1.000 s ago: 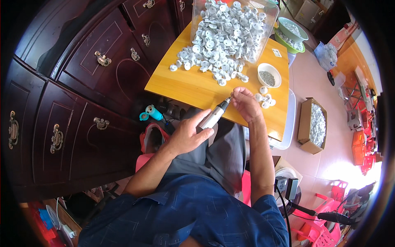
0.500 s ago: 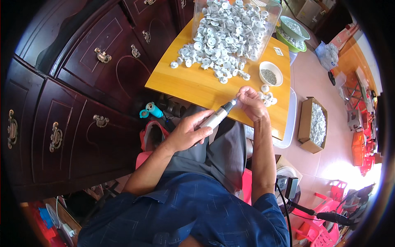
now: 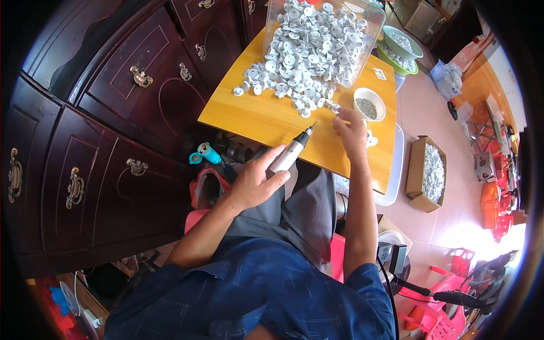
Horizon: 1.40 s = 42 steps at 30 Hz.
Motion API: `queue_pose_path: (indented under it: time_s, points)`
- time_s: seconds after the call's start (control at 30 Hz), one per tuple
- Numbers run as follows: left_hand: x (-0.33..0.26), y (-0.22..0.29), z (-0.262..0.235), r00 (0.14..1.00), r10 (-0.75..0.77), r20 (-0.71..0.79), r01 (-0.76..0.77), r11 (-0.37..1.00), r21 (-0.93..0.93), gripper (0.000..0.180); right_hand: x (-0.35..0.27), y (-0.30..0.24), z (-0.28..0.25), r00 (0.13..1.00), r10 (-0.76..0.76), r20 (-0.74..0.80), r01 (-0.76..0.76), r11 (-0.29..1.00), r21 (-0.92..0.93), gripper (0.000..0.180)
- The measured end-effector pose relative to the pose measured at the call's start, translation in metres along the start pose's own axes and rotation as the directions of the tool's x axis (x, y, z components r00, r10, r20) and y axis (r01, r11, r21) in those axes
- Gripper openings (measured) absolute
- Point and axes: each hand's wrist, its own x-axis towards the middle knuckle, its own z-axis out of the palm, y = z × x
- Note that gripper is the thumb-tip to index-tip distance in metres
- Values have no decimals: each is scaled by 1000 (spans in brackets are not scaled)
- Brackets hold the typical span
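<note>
White parts fill the clear box (image 3: 323, 34); left hand (image 3: 255, 181) grips a screwdriver (image 3: 290, 154), right hand (image 3: 352, 133) rests half-curled.

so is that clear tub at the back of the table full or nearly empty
Full: the clear tub is packed with white round parts, which spill from its open side onto the yellow table.

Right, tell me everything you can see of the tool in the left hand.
The electric screwdriver is a slim, pen-shaped tool with a silver-grey body that looks like metal or plastic and a dark, narrow bit at its tip. The left hand grips its lower body, so that end is hidden. It is tilted, tip pointing up and right over the yellow wooden table, short of the right hand. The tip seems to touch nothing.
</note>
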Motion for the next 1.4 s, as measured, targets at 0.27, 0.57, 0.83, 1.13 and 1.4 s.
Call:
queue_pose_path:
  time_s: [0.27, 0.57, 0.83, 1.13, 1.4]
  points:
    - [-1, 2, -4, 1000, -15, -4, 15, 1000, 11, 56, 34, -2, 21, 958, -278, -76, 129, 651, -748, 43]
    - [-2, -3, -4, 999, 49, -1, -49, 997, 68, 56, 33, 3, 6, 988, -151, -11, 102, 717, -690, 23]
    - [-2, -9, 6, 996, 83, -11, -82, 995, 61, 59, -18, 21, 3, 999, 11, 35, -20, 967, 254, 17]
    - [0, -7, 12, 994, 105, 19, -106, 985, 137, 57, -38, 13, 16, 997, -8, -80, 28, 966, 258, 16]
    - [2, -7, 17, 992, 124, 33, -127, 984, 122, 57, -36, 25, 10, 997, -38, -72, 55, 964, 261, 15]
